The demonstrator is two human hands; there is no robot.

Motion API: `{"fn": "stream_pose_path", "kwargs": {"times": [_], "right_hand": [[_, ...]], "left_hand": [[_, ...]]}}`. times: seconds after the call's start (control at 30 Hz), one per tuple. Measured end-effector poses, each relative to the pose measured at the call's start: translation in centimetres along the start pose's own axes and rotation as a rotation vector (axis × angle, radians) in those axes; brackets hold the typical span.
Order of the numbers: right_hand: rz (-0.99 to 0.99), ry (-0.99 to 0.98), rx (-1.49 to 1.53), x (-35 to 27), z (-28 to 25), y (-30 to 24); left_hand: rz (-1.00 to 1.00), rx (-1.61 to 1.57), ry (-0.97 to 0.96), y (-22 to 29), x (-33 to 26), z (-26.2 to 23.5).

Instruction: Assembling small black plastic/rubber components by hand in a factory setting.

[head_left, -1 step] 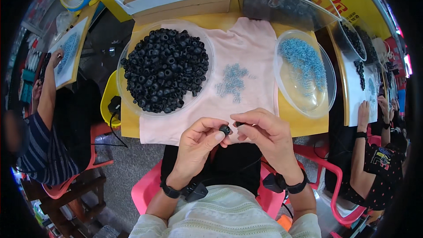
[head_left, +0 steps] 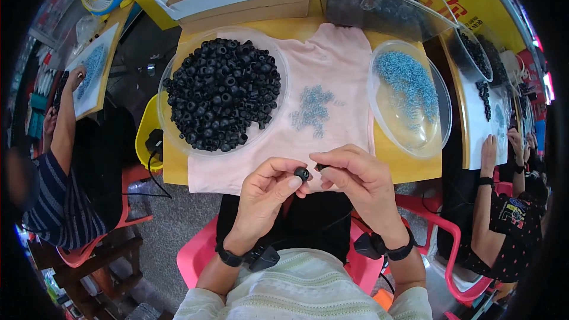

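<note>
My left hand (head_left: 267, 186) pinches a round black plastic cord-lock body (head_left: 302, 174) between thumb and fingertips, its end facing up. Close beside it, my right hand (head_left: 354, 175) is closed on a small black plastic piece (head_left: 320, 167), mostly covered by the fingers. The two parts are slightly apart, held over the table's front edge. Beyond my hands, a loose patch of small metal springs (head_left: 313, 109) lies on a pink cloth (head_left: 349, 71). A round clear tray (head_left: 168, 133) heaped with black plastic parts (head_left: 222, 92) stands to the left.
At the right, a clear oval lid (head_left: 409, 142) holds many bluish springs (head_left: 409, 83). A cardboard box (head_left: 237, 0) and a clear bin (head_left: 385, 18) of black parts stand at the back. Other people work at tables on both sides. A yellow bin (head_left: 148, 133) is left of the table.
</note>
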State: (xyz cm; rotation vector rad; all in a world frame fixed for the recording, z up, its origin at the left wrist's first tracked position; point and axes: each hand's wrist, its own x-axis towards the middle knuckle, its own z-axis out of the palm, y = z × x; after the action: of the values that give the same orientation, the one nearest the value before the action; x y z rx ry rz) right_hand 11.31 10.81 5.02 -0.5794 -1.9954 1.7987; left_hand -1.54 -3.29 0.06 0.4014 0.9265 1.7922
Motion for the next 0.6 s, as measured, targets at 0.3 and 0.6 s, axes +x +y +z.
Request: {"fn": "stream_pose_path", "kwargs": {"times": [0.3, 0.6], "right_hand": [[0.131, 0.028, 0.300, -1.0, 0.0, -1.5], [-0.135, 0.026, -0.011, -0.7, -0.1, -2.1]], "left_hand": [[-0.022, -0.091, -0.040, 1.2, -0.9, 1.1], [-0.030, -0.137, -0.045, 0.9, -0.7, 1.6]]}}
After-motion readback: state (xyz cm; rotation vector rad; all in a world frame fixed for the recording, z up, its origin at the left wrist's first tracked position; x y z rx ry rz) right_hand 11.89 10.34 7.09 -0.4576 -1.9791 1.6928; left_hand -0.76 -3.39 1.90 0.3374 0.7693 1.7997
